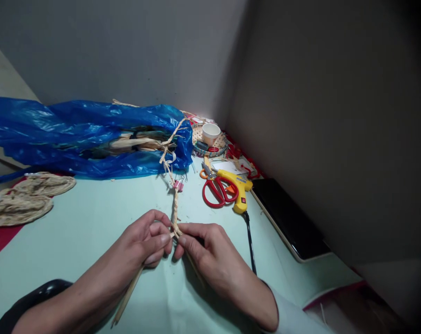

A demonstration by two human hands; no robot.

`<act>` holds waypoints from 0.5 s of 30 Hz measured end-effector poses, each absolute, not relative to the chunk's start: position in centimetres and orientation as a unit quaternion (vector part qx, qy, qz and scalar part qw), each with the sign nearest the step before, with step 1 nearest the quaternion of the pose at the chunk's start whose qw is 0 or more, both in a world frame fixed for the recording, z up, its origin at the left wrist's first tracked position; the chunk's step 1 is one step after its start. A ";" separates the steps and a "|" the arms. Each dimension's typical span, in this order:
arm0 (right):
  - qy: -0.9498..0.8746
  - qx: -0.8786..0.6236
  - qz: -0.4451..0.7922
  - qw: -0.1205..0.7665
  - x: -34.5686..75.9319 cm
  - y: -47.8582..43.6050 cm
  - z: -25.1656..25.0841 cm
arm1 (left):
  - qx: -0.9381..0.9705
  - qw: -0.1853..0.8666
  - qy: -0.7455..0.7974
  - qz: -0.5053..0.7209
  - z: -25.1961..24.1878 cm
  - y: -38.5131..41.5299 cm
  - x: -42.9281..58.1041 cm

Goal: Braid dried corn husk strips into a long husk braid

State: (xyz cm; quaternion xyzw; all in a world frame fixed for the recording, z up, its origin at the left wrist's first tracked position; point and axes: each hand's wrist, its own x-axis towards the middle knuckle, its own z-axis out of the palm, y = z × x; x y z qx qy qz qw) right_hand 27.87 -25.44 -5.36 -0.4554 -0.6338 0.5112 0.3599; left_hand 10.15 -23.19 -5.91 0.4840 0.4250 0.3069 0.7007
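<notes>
A pale braid of dried plant fibre [176, 206] runs toward me from a pink binder clip [178, 185]. My left hand [153, 241] pinches strands at the braid's near end between thumb and fingers, and a loose strand [128, 294] trails below it toward the table edge. On the other side, my right hand [205, 253] is closed on the same end, thumb and forefinger on the strands. Another strand runs down beneath the right palm, partly hidden. Beyond the clip the braid continues, rough and frayed, up to the blue plastic bag.
A blue plastic bag [92, 120] with dried stalks lies at the back left, woven soles [25, 208] nearer. Red-handled scissors [219, 192] and a yellow glue gun [241, 197] lie right of centre, by a tablet [290, 218]. A white cup [210, 132] stands on a woven tray behind.
</notes>
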 end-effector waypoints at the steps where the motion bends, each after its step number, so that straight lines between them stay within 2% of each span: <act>1: -0.643 -0.466 0.494 0.354 27.9 -25.6 -5.4 | 0.482 0.704 0.426 0.302 -5.9 -23.2 10.0; 9: -0.691 -0.528 0.391 0.301 27.8 -26.4 -5.5 | 0.431 0.734 0.455 0.263 -5.1 -22.9 10.4; 15: -0.734 -0.535 0.309 0.281 27.8 -26.9 -5.9 | 0.476 0.675 0.494 0.272 -5.5 -23.0 10.8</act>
